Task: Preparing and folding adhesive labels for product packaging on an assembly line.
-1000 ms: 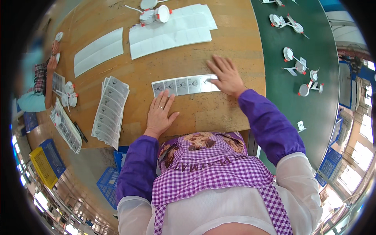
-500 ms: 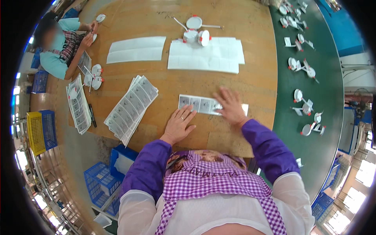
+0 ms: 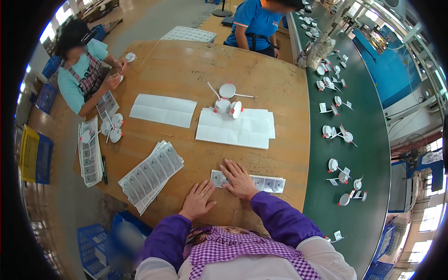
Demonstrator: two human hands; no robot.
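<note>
Fingers (image 3: 232, 169) splayed at lower center, right hand (image 3: 240, 182) lies across a printed strip (image 3: 268, 184), left hand (image 3: 198, 202) on the counter (image 3: 287, 149)

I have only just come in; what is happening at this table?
The person's right hand lies flat across a printed strip on the table, and the left hand rests near its left end. A pile of strips lies further left. Three round white fixtures sit at the far edge of white sheets. At left, a co-worker handles a small white piece.
</note>
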